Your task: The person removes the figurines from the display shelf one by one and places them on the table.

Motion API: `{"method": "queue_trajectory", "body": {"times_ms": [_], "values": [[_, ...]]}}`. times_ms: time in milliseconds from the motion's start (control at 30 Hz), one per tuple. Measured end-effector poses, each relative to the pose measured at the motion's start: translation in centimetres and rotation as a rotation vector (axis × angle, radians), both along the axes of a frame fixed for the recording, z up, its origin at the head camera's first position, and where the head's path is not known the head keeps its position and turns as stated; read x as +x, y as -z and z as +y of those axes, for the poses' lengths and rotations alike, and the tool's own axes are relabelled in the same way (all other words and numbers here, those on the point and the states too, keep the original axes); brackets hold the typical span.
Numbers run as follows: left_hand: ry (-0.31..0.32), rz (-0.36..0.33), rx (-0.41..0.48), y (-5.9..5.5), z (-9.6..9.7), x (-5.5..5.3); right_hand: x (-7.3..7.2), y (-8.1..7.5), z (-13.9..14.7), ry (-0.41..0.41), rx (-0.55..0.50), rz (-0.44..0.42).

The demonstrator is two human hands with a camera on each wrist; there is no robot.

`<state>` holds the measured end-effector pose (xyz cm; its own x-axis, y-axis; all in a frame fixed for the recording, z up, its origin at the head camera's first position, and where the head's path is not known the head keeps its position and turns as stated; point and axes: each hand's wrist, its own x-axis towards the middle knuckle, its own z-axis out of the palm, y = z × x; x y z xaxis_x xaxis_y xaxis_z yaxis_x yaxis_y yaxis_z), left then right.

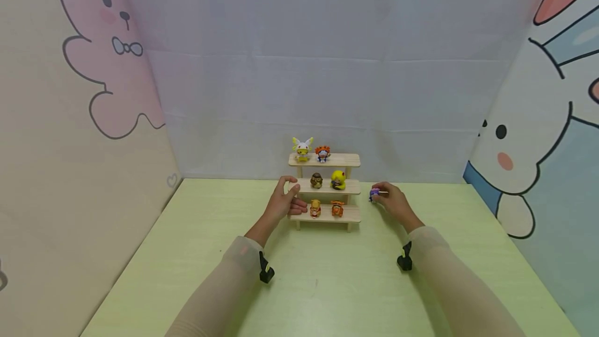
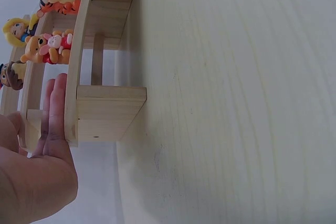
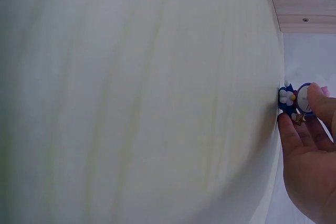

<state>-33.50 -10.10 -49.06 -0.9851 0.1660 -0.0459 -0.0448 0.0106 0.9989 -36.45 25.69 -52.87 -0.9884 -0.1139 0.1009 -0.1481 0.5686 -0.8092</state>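
Note:
A three-tier wooden display shelf stands at the back of the table, with my left hand at its left end. That hand's thumb side bends round the end of the middle tier, while straighter fingers lie along the lowest board. To the right of the shelf, my right hand pinches a small blue-and-purple figurine between thumb and fingers. In the right wrist view this figurine shows a white round face, a blue body and a gold star; its base is close to the tabletop.
Pairs of figurines stand on each tier: a white-eared one and a red-hooded one on top, a brown one and a yellow-haired one midway, a bear and a tiger below. A white curtain hangs behind.

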Motion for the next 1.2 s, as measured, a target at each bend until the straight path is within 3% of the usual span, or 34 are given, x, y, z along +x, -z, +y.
{"method": "queue_trajectory", "body": {"times_ms": [600,1200], "values": [[-0.005,0.003,0.003,0.2,0.0,-0.2,0.2,-0.2,-0.1,-0.018,-0.006,-0.011],[-0.005,-0.008,0.008,0.2,0.0,-0.3,0.3,-1.4,0.3,-0.049,-0.064,-0.015]]}}
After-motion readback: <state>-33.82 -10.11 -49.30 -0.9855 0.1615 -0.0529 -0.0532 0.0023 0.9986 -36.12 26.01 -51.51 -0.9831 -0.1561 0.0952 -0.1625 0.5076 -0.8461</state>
